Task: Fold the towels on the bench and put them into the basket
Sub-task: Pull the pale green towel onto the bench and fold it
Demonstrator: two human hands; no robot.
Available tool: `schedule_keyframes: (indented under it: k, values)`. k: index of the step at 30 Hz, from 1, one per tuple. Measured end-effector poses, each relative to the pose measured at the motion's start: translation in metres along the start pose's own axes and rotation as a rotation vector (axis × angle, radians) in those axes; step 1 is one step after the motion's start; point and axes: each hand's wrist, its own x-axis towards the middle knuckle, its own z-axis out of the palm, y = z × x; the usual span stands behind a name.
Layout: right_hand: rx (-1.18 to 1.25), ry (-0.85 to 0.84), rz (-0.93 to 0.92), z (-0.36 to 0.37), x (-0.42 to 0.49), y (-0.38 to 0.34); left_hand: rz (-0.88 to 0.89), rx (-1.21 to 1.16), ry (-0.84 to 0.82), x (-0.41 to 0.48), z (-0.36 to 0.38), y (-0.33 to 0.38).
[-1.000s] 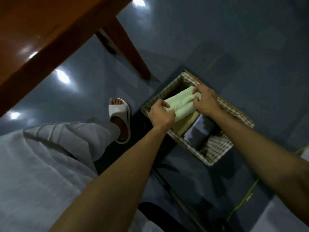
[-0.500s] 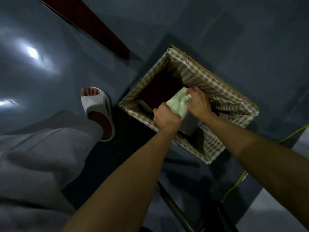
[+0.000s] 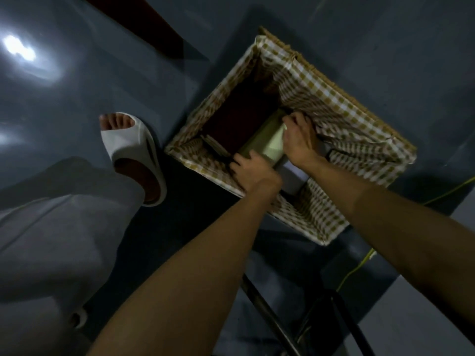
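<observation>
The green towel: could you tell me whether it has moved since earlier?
Yes, the green towel has sunk from above the rim of the basket to down inside it.

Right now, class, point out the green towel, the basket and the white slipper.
green towel (image 3: 268, 143): head view, on its pale folded top face.
basket (image 3: 341, 106): head view, on the checked lining of its far wall.
white slipper (image 3: 123, 142): head view, on the strap over the foot.

Glossy grey floor (image 3: 385, 47), light glare (image 3: 19, 48), dark wooden beam (image 3: 144, 21).
</observation>
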Motion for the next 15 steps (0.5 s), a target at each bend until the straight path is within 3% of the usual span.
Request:
schedule_keyframes:
  k: [2, 4, 8, 15]
  values:
    - [-0.061, 0.032, -0.021, 0.003, -0.003, 0.003, 0.216, 0.272, 0.059, -0.004, 0.009, 0.001]
    - [-0.132, 0.057, -0.032, 0.005, -0.007, 0.007, 0.369, 0.410, -0.066, -0.002, 0.017, 0.001]
    - [-0.046, -0.060, -0.031, 0.011, -0.003, 0.004, 0.273, 0.394, -0.408, 0.016, 0.012, -0.004]
    - [0.087, -0.202, -0.043, 0.003, 0.006, 0.013, 0.223, 0.316, -0.517, 0.022, -0.013, -0.013]
